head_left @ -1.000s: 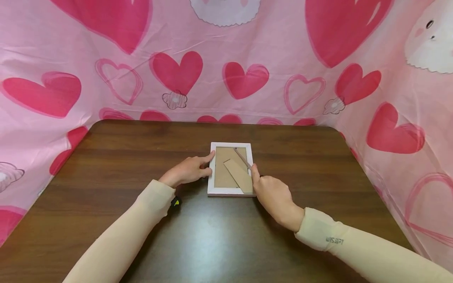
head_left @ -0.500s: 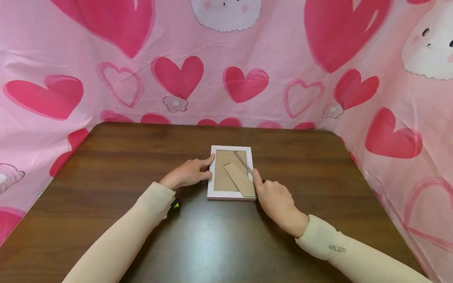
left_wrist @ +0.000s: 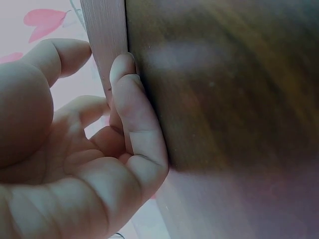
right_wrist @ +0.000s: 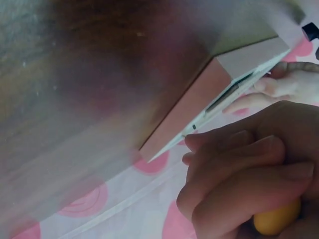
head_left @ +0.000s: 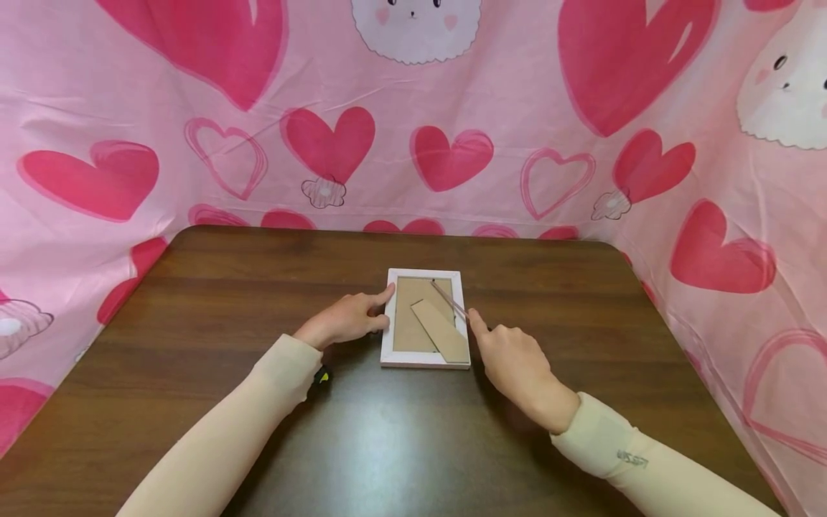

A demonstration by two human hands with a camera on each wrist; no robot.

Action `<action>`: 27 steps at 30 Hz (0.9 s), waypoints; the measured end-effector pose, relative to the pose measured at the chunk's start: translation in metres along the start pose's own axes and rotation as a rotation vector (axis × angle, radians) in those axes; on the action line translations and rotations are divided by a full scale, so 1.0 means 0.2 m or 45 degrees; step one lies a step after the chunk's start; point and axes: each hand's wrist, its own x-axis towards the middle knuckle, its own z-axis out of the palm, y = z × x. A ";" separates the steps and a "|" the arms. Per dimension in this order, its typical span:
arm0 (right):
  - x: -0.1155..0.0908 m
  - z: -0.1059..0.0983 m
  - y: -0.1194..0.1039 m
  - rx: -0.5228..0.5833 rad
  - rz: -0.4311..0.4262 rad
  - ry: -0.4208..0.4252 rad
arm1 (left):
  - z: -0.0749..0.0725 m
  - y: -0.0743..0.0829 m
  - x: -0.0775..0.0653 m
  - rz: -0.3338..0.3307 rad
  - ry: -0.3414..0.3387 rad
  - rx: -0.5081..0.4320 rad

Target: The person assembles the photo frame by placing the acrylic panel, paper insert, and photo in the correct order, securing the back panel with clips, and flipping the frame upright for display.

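Observation:
A white picture frame (head_left: pixel 391 345) lies back side up on the table. Its brown backing board (head_left: pixel 413 287) carries a slanted easel leg (head_left: pixel 441 332). My left hand (head_left: pixel 345 316) rests against the frame's left border, index finger straight along it and thumb lower down; in the left wrist view fingertips touch the frame's side. My right hand (head_left: pixel 513 362) grips a screwdriver, its thin shaft (head_left: pixel 450 300) slanting over the backing, tip at the upper inner edge. In the right wrist view the yellow handle end (right_wrist: pixel 277 219) shows under the curled fingers, the rest of the handle hidden.
The dark wooden table (head_left: pixel 278 266) surrounds the frame. A pink heart-print cloth (head_left: pixel 452 86) hangs along its back and sides. A small black and yellow item (head_left: pixel 321 374) shows beside the left cuff.
My right hand has drawn back slightly to the right, index fingertip now farther off the frame's right border. The screwdriver tip stays near the upper inner edge. The head view has tilted slightly.

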 end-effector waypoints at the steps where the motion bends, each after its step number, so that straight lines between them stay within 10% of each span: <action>1: 0.00 0.00 0.00 0.000 0.003 -0.004 | 0.00 0.00 0.00 0.000 0.001 0.004; 27: 0.01 0.01 0.00 -0.095 0.023 0.030 | 0.00 0.00 0.00 -0.009 0.000 -0.010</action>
